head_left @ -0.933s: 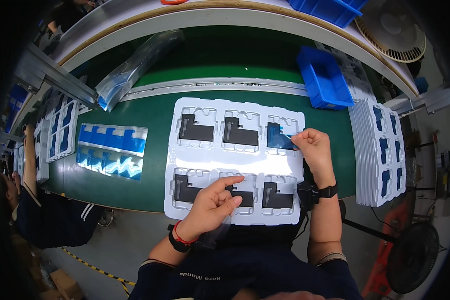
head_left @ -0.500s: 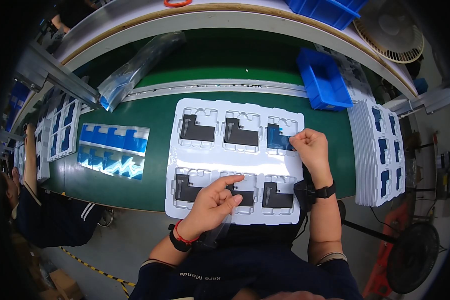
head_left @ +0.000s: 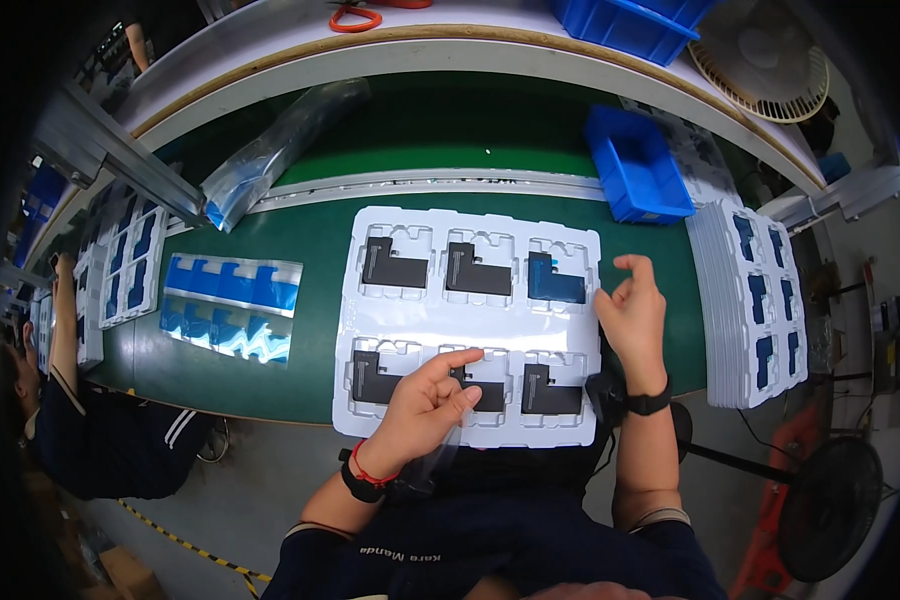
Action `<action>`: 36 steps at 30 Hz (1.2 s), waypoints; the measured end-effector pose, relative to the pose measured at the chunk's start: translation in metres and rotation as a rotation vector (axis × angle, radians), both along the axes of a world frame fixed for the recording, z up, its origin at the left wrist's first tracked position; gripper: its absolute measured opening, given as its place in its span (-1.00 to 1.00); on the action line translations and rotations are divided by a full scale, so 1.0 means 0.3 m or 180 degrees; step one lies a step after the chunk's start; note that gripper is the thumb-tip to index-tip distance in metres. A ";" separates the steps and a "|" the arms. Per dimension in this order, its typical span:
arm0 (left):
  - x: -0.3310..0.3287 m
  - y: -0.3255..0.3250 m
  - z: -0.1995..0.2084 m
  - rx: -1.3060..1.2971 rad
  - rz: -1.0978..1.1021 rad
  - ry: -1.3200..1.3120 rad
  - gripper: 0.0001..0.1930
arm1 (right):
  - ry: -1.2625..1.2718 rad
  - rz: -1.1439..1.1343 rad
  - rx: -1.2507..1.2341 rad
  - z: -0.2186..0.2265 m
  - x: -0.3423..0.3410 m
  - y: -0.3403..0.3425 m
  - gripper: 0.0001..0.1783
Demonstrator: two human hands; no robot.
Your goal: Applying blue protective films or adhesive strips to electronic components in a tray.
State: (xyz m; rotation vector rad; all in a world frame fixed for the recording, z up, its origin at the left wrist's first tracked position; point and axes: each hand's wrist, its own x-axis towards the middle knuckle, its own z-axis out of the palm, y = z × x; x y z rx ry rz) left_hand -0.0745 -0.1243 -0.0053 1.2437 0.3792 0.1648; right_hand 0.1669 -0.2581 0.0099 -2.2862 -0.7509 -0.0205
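A white plastic tray lies before me, with black L-shaped flat pieces in its pockets. The far right piece carries a blue see-through film; the far left piece and far middle piece look plain black. My right hand is just off the tray's right edge, fingers bent and apart, nothing in them. Over the near middle piece, partly hiding it, is my left hand, index finger and thumb stretched out, other fingers curled. A clear plastic film hangs from beneath those curled fingers.
Sheets of blue film pieces lie left on the green table. A blue bin and a stack of filled trays stand right. A clear bag lies behind; a co-worker's arm shows far left.
My right hand has let go of the blue-filmed piece's right end and drawn off to the right, its fingers parting. My left hand stays in place. The view has shifted slightly.
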 end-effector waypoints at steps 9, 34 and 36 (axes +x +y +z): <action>0.018 -0.076 -0.023 0.1606 0.0660 -0.0136 -0.65 | 0.3039 0.1733 0.0884 0.068 -0.297 -0.131 -0.59; -0.354 0.373 -0.073 0.5030 0.3160 0.1186 -0.55 | 0.3008 -0.0850 0.1879 -0.616 0.115 -1.281 -0.78; -0.388 0.382 -0.111 0.4817 0.3210 0.2090 -0.45 | 0.3159 -0.1217 0.1821 -0.827 0.126 -1.382 -0.76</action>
